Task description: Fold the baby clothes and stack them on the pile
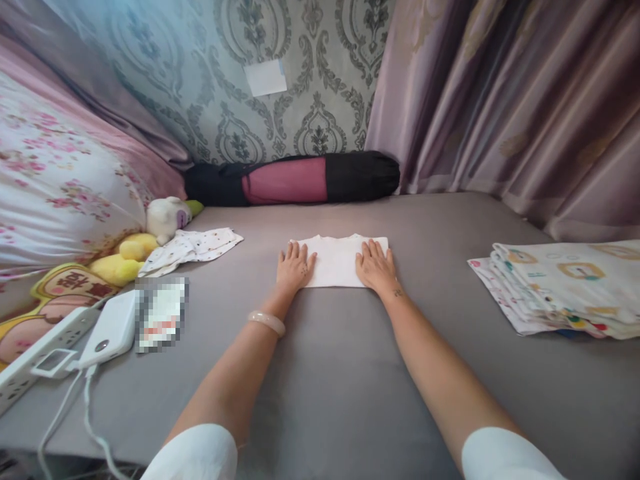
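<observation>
A small folded white cloth (pixel 336 261) lies flat on the grey bed sheet (pixel 340 373) in the middle of the view. My left hand (pixel 294 268) rests palm down on the cloth's left end, fingers stretched out. My right hand (pixel 376 267) lies flat on its right end, fingers spread too. A pale bangle (pixel 267 323) sits on my left wrist. Neither hand grips anything.
A stack of folded patterned cloths (pixel 565 287) lies at the right. A dotted white garment (pixel 193 248), plush toys (pixel 150 237), a power bank (pixel 111 331) with cable and a power strip (pixel 35 357) are at the left. A black and pink roll (pixel 295 179) lies against the wall.
</observation>
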### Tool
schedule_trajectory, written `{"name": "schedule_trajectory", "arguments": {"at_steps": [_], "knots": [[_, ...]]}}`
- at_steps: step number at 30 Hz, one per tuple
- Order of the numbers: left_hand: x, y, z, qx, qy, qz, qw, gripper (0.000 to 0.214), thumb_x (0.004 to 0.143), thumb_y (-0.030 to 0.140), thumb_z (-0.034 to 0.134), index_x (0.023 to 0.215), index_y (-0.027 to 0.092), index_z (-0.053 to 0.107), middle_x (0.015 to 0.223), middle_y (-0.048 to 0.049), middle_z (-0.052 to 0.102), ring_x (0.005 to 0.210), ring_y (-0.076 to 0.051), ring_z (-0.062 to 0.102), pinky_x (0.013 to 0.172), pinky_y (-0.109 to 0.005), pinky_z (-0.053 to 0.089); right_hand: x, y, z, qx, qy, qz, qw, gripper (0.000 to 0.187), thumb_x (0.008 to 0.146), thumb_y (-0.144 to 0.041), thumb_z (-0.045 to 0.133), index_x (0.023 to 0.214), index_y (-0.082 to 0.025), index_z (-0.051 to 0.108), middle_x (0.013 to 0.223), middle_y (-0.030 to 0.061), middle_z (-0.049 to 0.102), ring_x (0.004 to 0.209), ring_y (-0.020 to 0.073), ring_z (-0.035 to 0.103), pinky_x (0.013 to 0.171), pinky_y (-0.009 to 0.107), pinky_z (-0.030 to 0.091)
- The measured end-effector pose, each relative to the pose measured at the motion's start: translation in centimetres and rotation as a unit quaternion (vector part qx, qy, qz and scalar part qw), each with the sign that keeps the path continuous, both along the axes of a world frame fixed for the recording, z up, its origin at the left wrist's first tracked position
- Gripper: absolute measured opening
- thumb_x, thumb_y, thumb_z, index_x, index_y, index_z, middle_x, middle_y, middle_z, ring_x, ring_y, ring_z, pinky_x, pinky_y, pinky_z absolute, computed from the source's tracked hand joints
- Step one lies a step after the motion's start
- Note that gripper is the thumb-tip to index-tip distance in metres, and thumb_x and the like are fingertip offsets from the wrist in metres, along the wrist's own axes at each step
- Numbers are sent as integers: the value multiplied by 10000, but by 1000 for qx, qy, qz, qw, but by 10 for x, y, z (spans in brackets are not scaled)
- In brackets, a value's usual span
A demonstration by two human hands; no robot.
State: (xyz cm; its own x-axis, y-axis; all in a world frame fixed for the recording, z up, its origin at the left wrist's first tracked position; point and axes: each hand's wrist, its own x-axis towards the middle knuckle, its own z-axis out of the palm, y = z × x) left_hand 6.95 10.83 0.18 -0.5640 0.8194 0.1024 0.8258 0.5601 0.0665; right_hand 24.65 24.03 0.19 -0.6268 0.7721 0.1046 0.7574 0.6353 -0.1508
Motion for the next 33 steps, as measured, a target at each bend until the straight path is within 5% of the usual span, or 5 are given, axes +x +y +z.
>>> {"name": "schedule_trajectory", "arguments": {"at_steps": [18, 33], "knots": [[3, 1, -1, 15, -36, 63, 997, 699, 964, 483, 152, 1473, 36, 325, 1564, -169, 267, 1451, -289, 240, 1171, -508, 202, 9, 15, 1, -33, 8, -68, 997, 629, 984, -350, 205, 1500, 9, 236, 1580, 171, 218, 1438, 275, 215, 1165, 433, 172], [-26, -18, -3, 22, -106, -10, 994, 625, 973, 471, 242, 1486, 121, 318, 1586, -118, 226, 1463, -245, 218, 1190, -457, 149, 19, 26, 4, -94, -8, -78, 993, 646, 981, -370, 163, 1520, -14, 171, 1594, 157, 172, 1464, 256, 149, 1182, 486, 106]]}}
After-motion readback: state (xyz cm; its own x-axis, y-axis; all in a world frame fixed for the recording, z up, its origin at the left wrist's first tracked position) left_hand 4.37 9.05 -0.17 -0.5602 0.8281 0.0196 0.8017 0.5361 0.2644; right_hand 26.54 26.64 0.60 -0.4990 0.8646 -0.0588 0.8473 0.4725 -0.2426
